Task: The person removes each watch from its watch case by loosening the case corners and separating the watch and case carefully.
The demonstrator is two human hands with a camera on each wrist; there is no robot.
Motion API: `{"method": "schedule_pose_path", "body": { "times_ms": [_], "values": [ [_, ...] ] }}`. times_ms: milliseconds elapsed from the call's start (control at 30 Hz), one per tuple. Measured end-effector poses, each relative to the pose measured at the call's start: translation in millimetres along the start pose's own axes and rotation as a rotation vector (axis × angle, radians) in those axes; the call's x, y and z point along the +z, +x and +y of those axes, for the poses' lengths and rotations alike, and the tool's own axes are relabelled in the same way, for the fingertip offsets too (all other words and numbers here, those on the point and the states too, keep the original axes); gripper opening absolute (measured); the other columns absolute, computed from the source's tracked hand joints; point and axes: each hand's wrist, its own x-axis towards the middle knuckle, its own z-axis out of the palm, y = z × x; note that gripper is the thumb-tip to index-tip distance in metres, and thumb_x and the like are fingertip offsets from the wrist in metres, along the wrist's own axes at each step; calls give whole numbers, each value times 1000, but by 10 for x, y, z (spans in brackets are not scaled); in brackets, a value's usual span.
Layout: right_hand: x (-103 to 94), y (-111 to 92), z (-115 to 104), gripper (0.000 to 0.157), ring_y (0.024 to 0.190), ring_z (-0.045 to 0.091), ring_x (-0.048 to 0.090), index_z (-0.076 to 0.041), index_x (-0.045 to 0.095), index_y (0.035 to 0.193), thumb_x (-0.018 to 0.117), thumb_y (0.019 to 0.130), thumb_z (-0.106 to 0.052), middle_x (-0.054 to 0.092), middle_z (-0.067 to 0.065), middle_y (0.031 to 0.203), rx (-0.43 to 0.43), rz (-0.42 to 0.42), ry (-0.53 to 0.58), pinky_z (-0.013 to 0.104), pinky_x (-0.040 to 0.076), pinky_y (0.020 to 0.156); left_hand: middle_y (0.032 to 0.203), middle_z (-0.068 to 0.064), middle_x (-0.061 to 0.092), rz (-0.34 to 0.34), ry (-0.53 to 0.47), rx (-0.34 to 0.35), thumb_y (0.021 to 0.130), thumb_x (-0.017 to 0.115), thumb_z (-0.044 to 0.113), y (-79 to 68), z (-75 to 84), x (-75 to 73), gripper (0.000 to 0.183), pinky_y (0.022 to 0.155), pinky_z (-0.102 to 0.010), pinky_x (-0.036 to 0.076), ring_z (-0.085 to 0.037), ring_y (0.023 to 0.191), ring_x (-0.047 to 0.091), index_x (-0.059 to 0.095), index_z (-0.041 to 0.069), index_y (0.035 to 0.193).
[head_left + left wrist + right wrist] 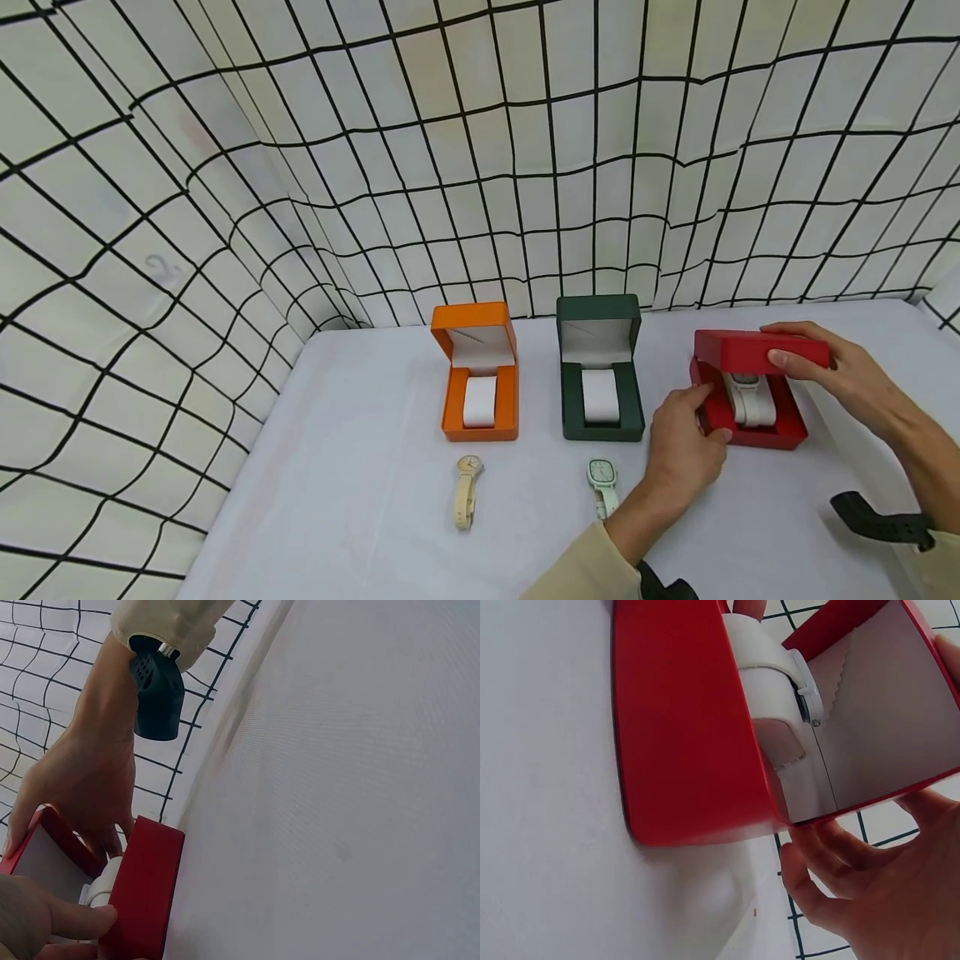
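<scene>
A red watch box (789,423) stands at the right of the table, its lid (738,352) tilted partly down over the base. Inside, a white watch (752,404) is wrapped round a white cushion; the right wrist view shows its strap and case edge. My left hand (686,442) grips the near left corner of the base, thumb at the front and fingers along the left side. With the thumb in front and fingers behind, my right hand (847,375) holds the lid's right end. Some right fingertips are hidden behind the lid in the head view.
Left of the red box stand a green watch box (600,308) and an orange watch box (471,315), lids raised, white cushions inside. A pale green watch (602,473) and a cream watch (468,471) lie before them. A black-and-white grid wall (525,208) rises behind the table.
</scene>
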Motion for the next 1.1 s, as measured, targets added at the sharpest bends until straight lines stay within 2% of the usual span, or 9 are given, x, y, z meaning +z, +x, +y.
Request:
{"method": "schedule_pose_path", "body": {
  "times_ms": [167,267,333,400,467,533,600,767,1100],
  "values": [
    [18,7,-19,74,129,58,39,-2,30,160,50,103,-45,41,37,151,8,9,18,83,37,97,130,4,63,-1,-4,-18,91,78,4,-1,17,4,58,84,-10,55,4,118,54,60,12,145],
    [21,-5,-31,71,130,52,39,-7,33,160,51,103,-45,40,34,152,5,47,13,80,40,96,130,4,63,-4,-1,-19,91,78,4,2,22,8,58,84,-10,55,4,117,54,59,12,145],
    [17,-10,-41,67,131,35,40,-15,37,161,54,103,-45,40,28,156,-4,90,10,62,48,100,131,4,63,-4,1,-15,91,77,4,6,24,6,58,84,-10,55,3,118,55,59,11,145],
    [13,-12,-53,61,127,16,40,-23,42,159,57,103,-42,43,13,159,-27,142,28,35,51,98,131,4,63,-3,0,-14,91,77,4,10,24,4,58,84,-10,55,3,118,54,59,11,145],
    [14,1,-70,56,120,1,39,-27,47,156,60,103,-38,49,-7,154,-58,192,58,13,45,87,131,4,63,-3,1,-14,91,78,4,11,24,0,58,84,-10,55,3,118,54,59,12,145],
    [27,21,-90,51,116,-6,41,-25,52,153,62,103,-33,51,-21,143,-85,229,111,2,40,80,132,4,63,-3,-1,-19,91,78,5,10,23,-5,59,85,-11,56,3,119,54,59,12,146],
    [43,38,-114,48,115,-4,44,-21,55,150,63,103,-27,49,-31,134,-109,256,154,2,42,81,133,4,63,-6,-7,-24,91,78,5,7,20,-9,59,85,-12,56,3,120,54,59,13,146],
    [75,38,-139,45,112,-1,49,-16,56,147,63,103,-19,52,-29,129,-135,298,206,2,46,81,133,5,62,-6,-2,-34,91,78,6,-2,17,-16,60,86,-14,57,2,122,53,58,15,147],
    [54,28,-109,55,110,-3,51,-24,49,154,65,102,-18,53,-30,127,-129,320,210,1,47,79,133,6,62,-8,-16,-38,91,78,7,4,23,-14,61,86,-15,58,3,121,53,57,15,148]
  ]
}}
